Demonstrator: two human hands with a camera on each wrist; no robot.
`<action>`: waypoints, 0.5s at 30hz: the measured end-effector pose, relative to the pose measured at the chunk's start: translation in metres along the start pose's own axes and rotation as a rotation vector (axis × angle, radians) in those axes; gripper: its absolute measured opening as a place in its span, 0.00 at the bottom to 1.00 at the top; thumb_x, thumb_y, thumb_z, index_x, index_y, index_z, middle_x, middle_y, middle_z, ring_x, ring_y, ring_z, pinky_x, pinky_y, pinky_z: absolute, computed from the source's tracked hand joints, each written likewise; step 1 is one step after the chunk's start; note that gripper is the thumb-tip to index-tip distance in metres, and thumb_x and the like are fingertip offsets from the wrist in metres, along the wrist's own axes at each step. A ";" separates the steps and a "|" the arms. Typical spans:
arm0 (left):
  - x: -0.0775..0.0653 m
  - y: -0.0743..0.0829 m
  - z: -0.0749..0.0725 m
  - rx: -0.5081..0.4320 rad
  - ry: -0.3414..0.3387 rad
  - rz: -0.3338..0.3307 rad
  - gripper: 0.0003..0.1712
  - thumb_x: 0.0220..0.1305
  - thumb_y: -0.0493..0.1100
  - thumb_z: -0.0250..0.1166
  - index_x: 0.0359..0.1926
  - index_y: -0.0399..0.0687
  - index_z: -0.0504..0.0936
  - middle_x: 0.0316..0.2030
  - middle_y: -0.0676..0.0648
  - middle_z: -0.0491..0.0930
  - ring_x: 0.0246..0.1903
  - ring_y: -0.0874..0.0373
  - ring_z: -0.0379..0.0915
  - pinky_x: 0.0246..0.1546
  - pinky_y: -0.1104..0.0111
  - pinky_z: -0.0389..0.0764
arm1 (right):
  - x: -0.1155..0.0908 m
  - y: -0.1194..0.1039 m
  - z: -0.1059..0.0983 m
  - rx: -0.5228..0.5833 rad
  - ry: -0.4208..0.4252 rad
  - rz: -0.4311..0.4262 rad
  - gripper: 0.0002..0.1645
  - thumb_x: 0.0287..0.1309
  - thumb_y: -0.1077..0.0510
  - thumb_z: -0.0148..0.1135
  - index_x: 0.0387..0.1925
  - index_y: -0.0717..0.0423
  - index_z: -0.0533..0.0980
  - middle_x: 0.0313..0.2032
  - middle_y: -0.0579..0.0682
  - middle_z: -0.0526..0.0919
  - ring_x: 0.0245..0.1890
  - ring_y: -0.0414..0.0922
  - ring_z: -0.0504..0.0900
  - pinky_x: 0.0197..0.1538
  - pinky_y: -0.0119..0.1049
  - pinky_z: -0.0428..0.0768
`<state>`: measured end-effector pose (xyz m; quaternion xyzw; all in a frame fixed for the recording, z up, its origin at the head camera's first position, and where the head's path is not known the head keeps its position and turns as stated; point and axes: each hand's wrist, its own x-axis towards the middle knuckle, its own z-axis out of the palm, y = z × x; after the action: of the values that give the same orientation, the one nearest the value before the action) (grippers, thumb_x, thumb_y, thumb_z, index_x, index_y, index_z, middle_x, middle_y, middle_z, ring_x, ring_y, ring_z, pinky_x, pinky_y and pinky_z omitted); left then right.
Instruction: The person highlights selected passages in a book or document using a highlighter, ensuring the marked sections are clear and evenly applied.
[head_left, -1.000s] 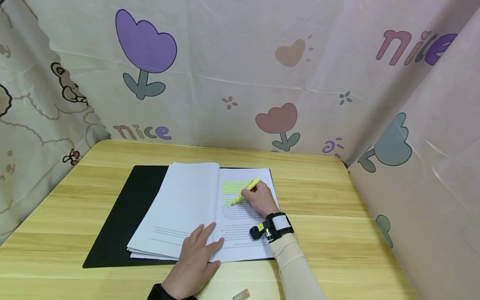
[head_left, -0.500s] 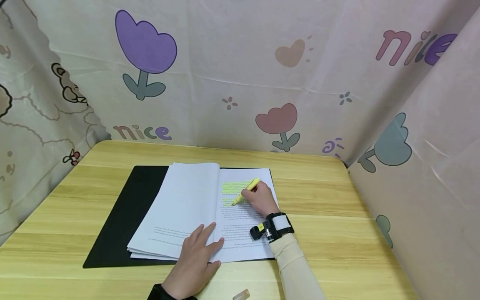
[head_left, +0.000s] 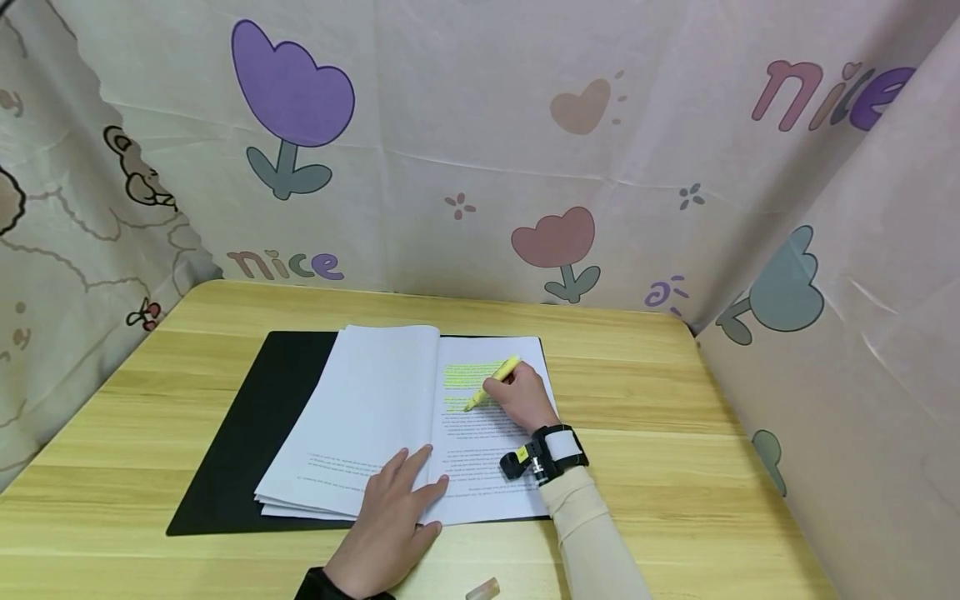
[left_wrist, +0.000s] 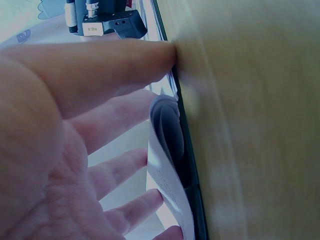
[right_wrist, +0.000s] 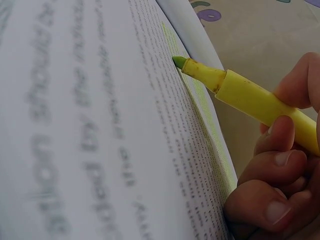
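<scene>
A yellow highlighter (head_left: 491, 385) is pinched in my right hand (head_left: 525, 398), its tip low over the upper part of the printed right page (head_left: 487, 467). Several lines there carry yellow marking. In the right wrist view the highlighter's green-tinged tip (right_wrist: 178, 62) meets the page beside the marked lines. My left hand (head_left: 390, 517) lies with fingers spread across the lower fold of the stapled-looking paper stack, partly on the left page (head_left: 375, 400). The left wrist view shows the curled page edges (left_wrist: 167, 130) beneath the fingers, with the thumb near the table edge of the stack.
Under the papers lies a black folder (head_left: 225, 467), showing at the left. A small translucent cap (head_left: 482, 589) sits on the wooden table (head_left: 637, 383) near the front. A patterned curtain (head_left: 450, 125) hangs behind and at both sides.
The highlighter tip has shifted very slightly rightward along a line of text. My left hand and the papers stay where they were.
</scene>
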<state>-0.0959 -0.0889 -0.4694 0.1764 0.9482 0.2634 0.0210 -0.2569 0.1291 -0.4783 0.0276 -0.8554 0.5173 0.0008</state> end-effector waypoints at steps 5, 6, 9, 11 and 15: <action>0.000 0.000 0.000 -0.002 0.003 0.004 0.27 0.57 0.42 0.77 0.58 0.43 0.87 0.74 0.36 0.65 0.74 0.31 0.52 0.65 0.32 0.58 | 0.000 -0.001 0.000 -0.006 0.004 -0.006 0.08 0.59 0.55 0.64 0.32 0.56 0.77 0.25 0.48 0.73 0.24 0.44 0.70 0.30 0.36 0.70; 0.000 0.000 0.000 -0.003 0.004 0.006 0.26 0.57 0.42 0.77 0.58 0.43 0.87 0.73 0.36 0.65 0.74 0.31 0.52 0.65 0.32 0.58 | 0.000 -0.001 0.000 -0.006 0.006 -0.007 0.08 0.59 0.55 0.64 0.32 0.56 0.77 0.25 0.48 0.74 0.24 0.44 0.70 0.30 0.36 0.70; 0.000 -0.001 0.000 -0.003 0.008 0.012 0.26 0.57 0.42 0.77 0.58 0.43 0.87 0.73 0.36 0.65 0.74 0.31 0.52 0.65 0.32 0.58 | 0.000 -0.001 0.000 -0.008 0.007 -0.006 0.07 0.59 0.55 0.64 0.32 0.56 0.77 0.25 0.48 0.74 0.24 0.44 0.71 0.30 0.36 0.70; 0.000 -0.001 0.000 -0.003 0.010 0.014 0.26 0.57 0.42 0.77 0.58 0.43 0.87 0.73 0.36 0.65 0.74 0.31 0.53 0.65 0.32 0.59 | 0.000 -0.001 -0.001 -0.008 0.007 -0.002 0.07 0.59 0.55 0.64 0.32 0.56 0.77 0.25 0.48 0.74 0.24 0.44 0.70 0.30 0.36 0.70; 0.000 0.000 0.000 -0.001 0.008 0.014 0.26 0.57 0.42 0.77 0.58 0.43 0.87 0.73 0.35 0.65 0.74 0.31 0.52 0.65 0.32 0.58 | 0.000 -0.002 -0.001 -0.007 0.005 0.005 0.08 0.59 0.55 0.64 0.32 0.56 0.77 0.25 0.48 0.74 0.24 0.45 0.71 0.30 0.36 0.70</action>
<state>-0.0961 -0.0894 -0.4692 0.1819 0.9468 0.2650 0.0156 -0.2567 0.1290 -0.4760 0.0240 -0.8573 0.5143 0.0015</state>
